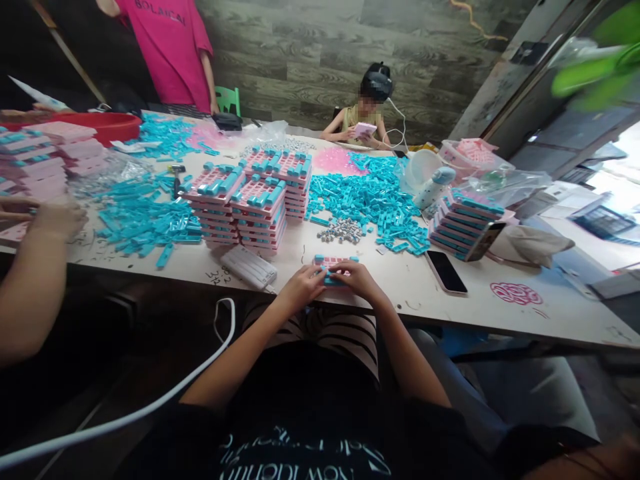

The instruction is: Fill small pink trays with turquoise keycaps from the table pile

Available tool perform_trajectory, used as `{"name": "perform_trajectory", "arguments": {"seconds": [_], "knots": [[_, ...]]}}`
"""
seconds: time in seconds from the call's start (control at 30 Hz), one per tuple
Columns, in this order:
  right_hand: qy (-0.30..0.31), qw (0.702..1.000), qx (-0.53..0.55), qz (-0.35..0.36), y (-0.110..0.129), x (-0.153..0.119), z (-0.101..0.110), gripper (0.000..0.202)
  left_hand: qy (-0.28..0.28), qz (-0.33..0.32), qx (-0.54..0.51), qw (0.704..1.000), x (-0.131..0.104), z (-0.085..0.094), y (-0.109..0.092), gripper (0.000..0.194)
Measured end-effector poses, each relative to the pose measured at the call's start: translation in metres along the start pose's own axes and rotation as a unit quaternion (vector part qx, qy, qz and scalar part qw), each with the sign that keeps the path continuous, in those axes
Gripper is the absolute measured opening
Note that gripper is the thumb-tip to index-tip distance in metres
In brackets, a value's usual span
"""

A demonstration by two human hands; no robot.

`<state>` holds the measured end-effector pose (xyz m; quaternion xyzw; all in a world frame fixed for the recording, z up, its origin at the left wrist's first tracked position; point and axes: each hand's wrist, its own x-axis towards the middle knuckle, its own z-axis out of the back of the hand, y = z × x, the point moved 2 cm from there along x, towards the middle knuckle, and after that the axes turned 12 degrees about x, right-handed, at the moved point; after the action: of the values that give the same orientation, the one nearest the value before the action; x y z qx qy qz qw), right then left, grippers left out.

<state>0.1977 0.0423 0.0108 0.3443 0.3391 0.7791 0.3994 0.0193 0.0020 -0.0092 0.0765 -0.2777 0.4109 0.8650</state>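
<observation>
A small pink plastic tray with blue pieces (334, 260) lies at the table's front edge, right before me. My left hand (304, 285) grips its left side, fingers bent over the near part. My right hand (356, 280) curls over the right side, with fingertips pressed close together on a blue piece near the tray's middle. The fingers hide much of the tray's near half. Just beyond it sits a heap of small silvery metal parts (341, 231). A large pile of blue plastic strips (363, 200) spreads behind that.
Stacks of pink trays (260, 207) stand left of centre, beside a white power bank (249, 267). To the right lie a phone (446, 272) and another tray stack (455, 227). A co-worker's arm (40, 267) reaches in at left; another person (367, 113) sits opposite. A white cable (150, 403) crosses low left.
</observation>
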Motion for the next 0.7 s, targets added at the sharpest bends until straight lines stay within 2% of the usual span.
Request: {"name": "perform_trajectory", "arguments": {"seconds": [0.13,0.27,0.43,0.53,0.7], "knots": [[0.001,0.999,-0.019,0.026,-0.005,0.001,-0.002,0.015,0.004,0.005,0.005,1.0,-0.004,-0.006,0.0,0.036],[0.005,0.994,-0.076,0.085,-0.009,-0.001,-0.005,0.013,0.003,0.011,0.016,1.0,-0.006,-0.01,-0.003,0.036],[0.05,0.971,-0.174,0.158,0.002,-0.012,-0.007,0.023,0.007,0.007,0.026,1.0,-0.006,-0.009,-0.007,0.034],[0.075,0.957,-0.226,0.166,0.01,-0.017,-0.009,0.03,-0.001,0.001,0.029,1.0,-0.006,-0.01,-0.009,0.032],[0.104,0.941,-0.289,0.144,0.014,-0.019,-0.015,0.022,0.005,-0.004,0.041,0.999,-0.009,-0.013,-0.013,0.032]]}}
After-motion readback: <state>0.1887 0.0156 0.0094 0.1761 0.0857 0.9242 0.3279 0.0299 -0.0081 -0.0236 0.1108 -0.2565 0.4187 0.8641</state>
